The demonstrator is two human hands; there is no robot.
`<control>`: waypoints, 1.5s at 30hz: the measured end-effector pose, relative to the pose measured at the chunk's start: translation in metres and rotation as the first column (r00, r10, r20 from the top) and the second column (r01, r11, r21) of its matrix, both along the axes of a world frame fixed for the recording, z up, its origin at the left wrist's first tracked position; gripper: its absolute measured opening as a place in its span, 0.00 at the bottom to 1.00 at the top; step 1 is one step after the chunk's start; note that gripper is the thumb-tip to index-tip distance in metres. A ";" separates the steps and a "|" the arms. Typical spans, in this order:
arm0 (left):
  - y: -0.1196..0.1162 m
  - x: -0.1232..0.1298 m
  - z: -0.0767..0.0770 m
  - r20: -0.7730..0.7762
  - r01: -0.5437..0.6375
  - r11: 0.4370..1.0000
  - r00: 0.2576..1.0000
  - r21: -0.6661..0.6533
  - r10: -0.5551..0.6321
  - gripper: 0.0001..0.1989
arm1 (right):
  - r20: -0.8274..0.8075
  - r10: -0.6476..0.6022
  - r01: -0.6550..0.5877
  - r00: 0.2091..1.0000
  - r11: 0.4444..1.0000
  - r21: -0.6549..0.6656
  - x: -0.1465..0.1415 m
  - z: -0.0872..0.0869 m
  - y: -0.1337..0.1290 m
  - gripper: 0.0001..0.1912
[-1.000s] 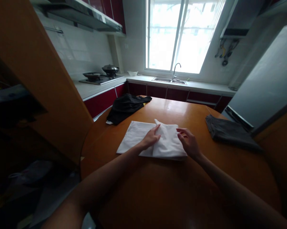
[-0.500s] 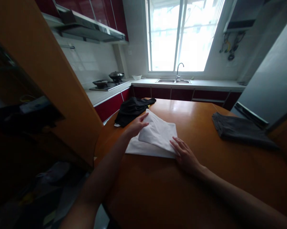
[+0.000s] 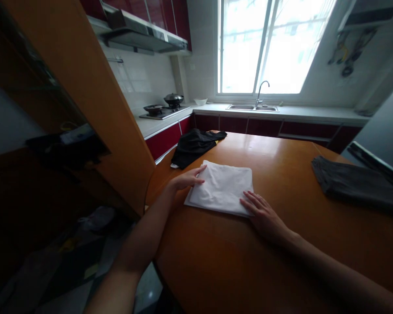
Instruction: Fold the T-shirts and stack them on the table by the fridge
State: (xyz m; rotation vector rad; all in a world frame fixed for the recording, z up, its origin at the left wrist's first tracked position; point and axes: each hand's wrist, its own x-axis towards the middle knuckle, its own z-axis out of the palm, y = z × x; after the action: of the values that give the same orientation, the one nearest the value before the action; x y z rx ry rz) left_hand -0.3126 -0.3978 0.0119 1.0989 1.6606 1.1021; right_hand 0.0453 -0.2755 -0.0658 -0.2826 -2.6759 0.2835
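We have the cloth (image 3: 227, 187) before us on the table (image 3: 281, 170), between our left hand (image 3: 188, 178) and right hand (image 3: 265, 216); one garment (image 3: 196, 147) lies behind-left, another garment (image 3: 356, 185) right. Beyond the table, the hob (image 3: 167, 114) sits left of the sink (image 3: 242, 107).

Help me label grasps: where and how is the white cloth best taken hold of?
The white cloth is probably best pinched by its left and right edges, one hand from each side, thumbs on top. It lies folded flat on the table, so its layered edges should pinch better than its middle. The left hand is at the left edge; the right hand lies over the near right corner.
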 end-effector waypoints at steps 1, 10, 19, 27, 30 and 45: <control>-0.003 0.000 0.000 -0.012 0.016 1.000 1.000 -0.003 -0.016 0.52 | -0.001 -0.007 0.007 1.000 1.000 0.000 0.000 0.000 0.000 0.39; -0.010 -0.003 0.002 -0.045 0.033 0.999 0.999 0.041 -0.031 0.53 | 0.015 0.014 -0.015 1.000 1.000 0.022 0.000 -0.002 0.003 0.37; -0.016 -0.011 0.001 -0.175 0.030 0.997 0.984 0.067 -0.018 0.52 | 0.011 0.053 -0.053 0.999 0.998 0.043 -0.001 -0.002 0.003 0.38; -0.017 -0.013 -0.001 -0.214 0.022 0.995 0.977 0.099 0.000 0.50 | 0.020 0.071 -0.072 0.997 0.995 0.064 -0.002 -0.002 0.005 0.38; -0.017 -0.014 -0.002 -0.182 0.035 0.992 0.983 0.122 -0.012 0.50 | 0.015 0.079 -0.080 0.997 0.995 0.062 -0.002 -0.002 0.005 0.38; 0.009 -0.020 -0.024 -0.634 0.040 0.966 0.762 0.254 0.135 0.36 | 0.013 0.096 -0.096 0.995 0.995 0.036 -0.002 0.001 0.004 0.36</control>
State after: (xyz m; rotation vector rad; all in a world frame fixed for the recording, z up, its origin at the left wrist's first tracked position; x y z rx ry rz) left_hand -0.3323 -0.3884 -0.0120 1.7649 2.1216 1.0452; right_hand 0.0438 -0.2717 -0.0652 -0.1445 -2.7070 0.2628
